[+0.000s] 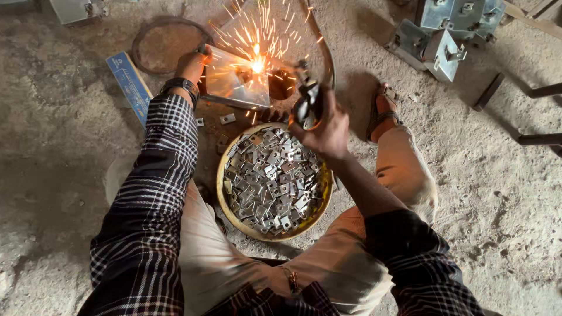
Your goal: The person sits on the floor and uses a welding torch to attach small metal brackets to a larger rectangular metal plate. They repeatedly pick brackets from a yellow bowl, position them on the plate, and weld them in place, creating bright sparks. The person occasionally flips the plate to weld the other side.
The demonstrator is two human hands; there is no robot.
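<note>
Welding looks mid-run: the right hand [329, 131] grips a dark welding electrode holder [307, 104] sparking on the bent grey steel plate [235, 79] the left hand [192, 63] clasps, while the near yellow-rimmed round pan [225, 202] holds many small square metal tabs [270, 181].

Soft, even daylight is falling on the dusty floor [70, 175], throwing only faint shadows; the brightest light is coming from the welding arc [256, 64] between the hands, which is blowing out to white and scattering orange sparks [263, 26] as streaks; its glow is glaring off the metal sheet [234, 79] beside the left hand [192, 61]; the right hand [325, 131] is slightly blurring; the edges are bending from wide-lens distortion.
</note>
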